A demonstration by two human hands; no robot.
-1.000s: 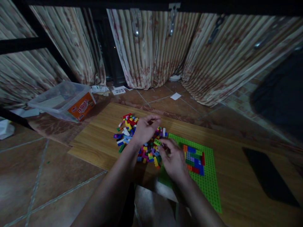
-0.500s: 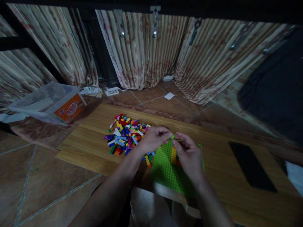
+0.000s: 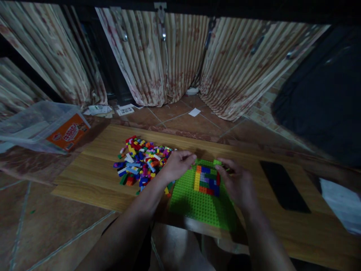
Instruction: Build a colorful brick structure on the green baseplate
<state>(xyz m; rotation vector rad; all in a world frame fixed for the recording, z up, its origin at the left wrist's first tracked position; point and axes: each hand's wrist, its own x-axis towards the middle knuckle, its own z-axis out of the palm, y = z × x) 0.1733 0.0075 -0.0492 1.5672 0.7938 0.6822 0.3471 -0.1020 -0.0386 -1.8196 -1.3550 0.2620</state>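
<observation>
A lime-green toy brick is pinched in the fingertips of my right hand, above the right back part of the green baseplate. My left hand hovers over the plate's left back corner, thumb and fingers drawn together. Whatever it may hold is too small to make out. Pressed onto the plate between my hands is a block of coloured bricks, with yellow, orange, blue, green and red pieces. My right fingers partly cover its right side.
Left of the plate, a heap of loose bricks lies on the wooden board. A black flat slab and white paper are at the right. A clear plastic bin stands at far left, before the curtains.
My hands have drawn apart; the lime-green brick, earlier between both, is now in my right hand. The coloured block on the plate is uncovered. The view has shifted right.
</observation>
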